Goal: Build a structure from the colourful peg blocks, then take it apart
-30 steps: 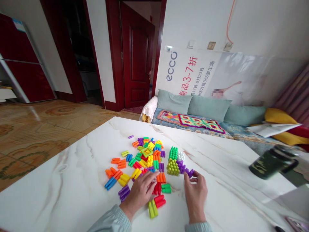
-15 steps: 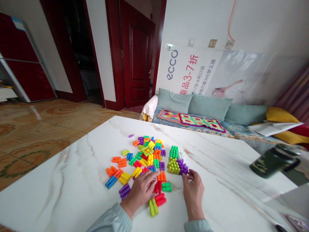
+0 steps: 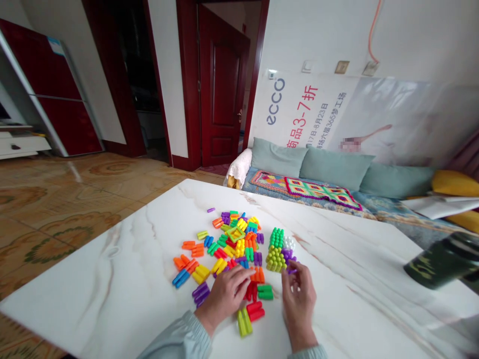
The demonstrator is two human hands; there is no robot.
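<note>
My left hand [image 3: 226, 295] rests low over the near side of a loose pile of coloured plastic blocks [image 3: 228, 249], fingers loosely bent and thumb apart. I see nothing held in it; red blocks [image 3: 251, 291] lie by its thumb. My right hand [image 3: 300, 294] is closed in a pinch on a purple block [image 3: 292, 270], mostly hidden by the fingers. Just beyond stands a grouped set of knobbly blocks: green [image 3: 277, 238], yellow-green [image 3: 276, 259], clear white [image 3: 289, 243] and purple [image 3: 288, 255].
A yellow-green block [image 3: 244, 323] and a red block [image 3: 256, 311] lie near me on the white marbled table [image 3: 127, 289]. A dark green flask [image 3: 441, 259] stands at the right. Behind the table is a sofa with cushions [image 3: 335, 164].
My view has turned slightly left, shifting everything rightward in the picture. My right hand's fingertips have drawn slightly back from the purple group with a purple piece. My left hand stays over the pile.
</note>
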